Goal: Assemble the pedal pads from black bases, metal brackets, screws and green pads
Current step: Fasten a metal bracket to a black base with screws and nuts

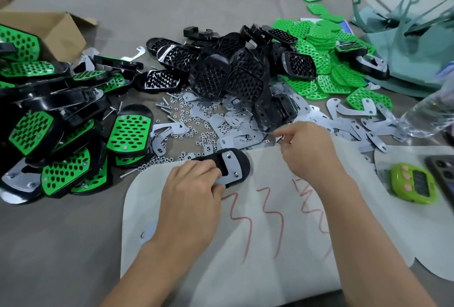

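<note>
The left hand (194, 181) grips one black base (242, 162) at its near end. Its fingers curl over the edge and onto the single metal bracket (229, 165) that lies flat on the base. Two small round spots show on that bracket, one near each end; whether they are screws or bare holes cannot be told. The base rests at the far edge of one white sheet (245, 245) marked with red strokes.

The right hand (307, 150) hovers just right of the base, thumb and fingertips drawn together as in a pinch. Whether anything small sits between them cannot be told.

Beyond the hands, loose nuts and screws (181, 112) are scattered on the table (61, 245), too many to count. Flat loose brackets (348, 119) spread from there to the right, several dozen and overlapping. Behind them rises one heap of bare bases (228, 73), well over ten. Right of it is one heap of green pads (317, 60), too layered to count.

At the left lies a pile of finished pedals (127, 132), green on black, at least ten showing. One open cardboard box (49, 33) stands behind that pile. At the right are one green timer (412, 183), one phone (442, 176) and one clear bottle (427, 112).
</note>
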### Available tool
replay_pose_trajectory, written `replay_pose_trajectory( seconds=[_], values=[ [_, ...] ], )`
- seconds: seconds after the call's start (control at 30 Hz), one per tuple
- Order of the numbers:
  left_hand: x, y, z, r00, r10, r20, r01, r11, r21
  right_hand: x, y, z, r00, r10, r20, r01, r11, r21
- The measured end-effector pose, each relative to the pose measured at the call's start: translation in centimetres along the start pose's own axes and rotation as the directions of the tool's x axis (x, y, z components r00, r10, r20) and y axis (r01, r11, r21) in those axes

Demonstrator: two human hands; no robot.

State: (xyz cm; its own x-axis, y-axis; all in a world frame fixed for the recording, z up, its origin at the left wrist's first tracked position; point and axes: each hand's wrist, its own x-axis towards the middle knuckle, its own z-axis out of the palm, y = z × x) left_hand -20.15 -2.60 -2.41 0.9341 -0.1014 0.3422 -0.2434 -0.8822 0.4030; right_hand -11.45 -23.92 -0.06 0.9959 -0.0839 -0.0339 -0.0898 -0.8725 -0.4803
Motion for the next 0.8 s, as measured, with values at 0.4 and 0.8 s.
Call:
replay_pose_trajectory(
  seconds=[0.4, 0.8],
  values=[
    [-0.7, -0.3, 1.7, 0.987, 0.078, -0.143, -0.086, 0.995, -0.049, 2.3, -1.3, -1.6, 0.943, -0.274, 0.187, 0.328, 0.856, -0.399],
    [-0.4, -1.8, 1.9, 0.985, 0.095, -0.141, -0.114, 0.984, -0.137, 1.1, 1.4, -3.8, 0.999, 0.007, -0.041, 0.005, 0.959, 0.283]
  ],
)
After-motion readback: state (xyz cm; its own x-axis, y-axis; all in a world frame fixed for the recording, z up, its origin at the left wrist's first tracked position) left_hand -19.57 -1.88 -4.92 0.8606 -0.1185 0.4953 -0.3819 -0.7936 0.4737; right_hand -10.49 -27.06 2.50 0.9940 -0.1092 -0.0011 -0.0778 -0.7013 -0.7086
